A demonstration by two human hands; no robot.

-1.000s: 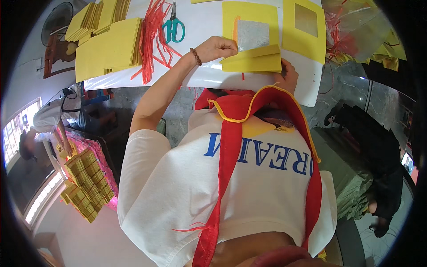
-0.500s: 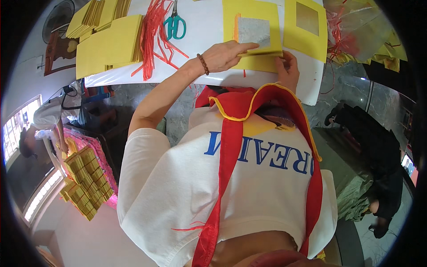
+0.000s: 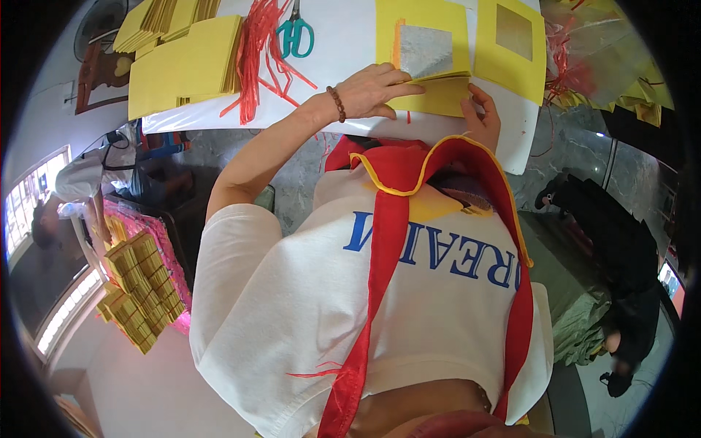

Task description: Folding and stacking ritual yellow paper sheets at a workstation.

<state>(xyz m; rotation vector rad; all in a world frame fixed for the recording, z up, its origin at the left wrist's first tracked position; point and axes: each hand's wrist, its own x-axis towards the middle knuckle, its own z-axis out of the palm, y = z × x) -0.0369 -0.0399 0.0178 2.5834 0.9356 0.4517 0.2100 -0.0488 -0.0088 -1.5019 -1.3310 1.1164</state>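
under left hand fingers, now flat pressing the yellow folded paper; right hand pinches its edge, crease being set.

Head-worn fisheye, looking steeply down, close

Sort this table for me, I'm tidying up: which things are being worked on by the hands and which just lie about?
In hand:
- yellow sheet with silver square, left hand pressing its folded edge
- right hand at the fold's lower corner

Lying about:
- scissors
- red strings
- stacked yellow sheets
- second yellow sheet with gold square
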